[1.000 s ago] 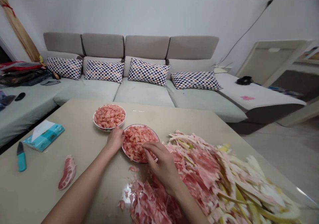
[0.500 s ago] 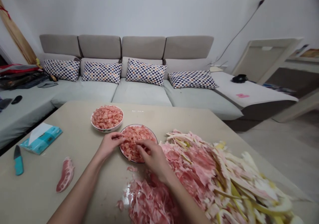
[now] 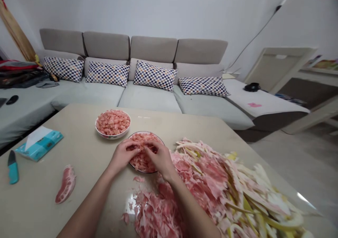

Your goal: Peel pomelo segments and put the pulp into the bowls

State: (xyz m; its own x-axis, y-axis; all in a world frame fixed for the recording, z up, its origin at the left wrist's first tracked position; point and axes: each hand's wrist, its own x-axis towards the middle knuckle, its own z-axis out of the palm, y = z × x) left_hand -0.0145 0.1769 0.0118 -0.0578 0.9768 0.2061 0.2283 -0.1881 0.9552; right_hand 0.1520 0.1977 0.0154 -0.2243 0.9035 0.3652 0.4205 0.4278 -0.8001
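Both my hands meet over a dark-rimmed bowl [image 3: 134, 136] heaped with pink pomelo flesh. My left hand [image 3: 123, 156] reaches in from the left, fingers curled and pinching a piece of the flesh. My right hand [image 3: 158, 157] comes in from the right, its fingertips closed on the same piece. A white bowl [image 3: 113, 123] full of pink flesh stands just behind and to the left. A big heap of pink membrane and yellow-white peel [image 3: 219, 185] lies to the right of my right arm.
A single pomelo segment [image 3: 65, 183] lies on the beige table [image 3: 79, 146] at the left. Further left are a teal tissue pack [image 3: 39, 143] and a teal-handled knife [image 3: 12, 162]. A grey sofa [image 3: 148, 97] with checked cushions runs behind the table.
My left hand left the bowl's rim and moved right over the flesh. My right hand shifted up and left to meet it. The camera tilted slightly.
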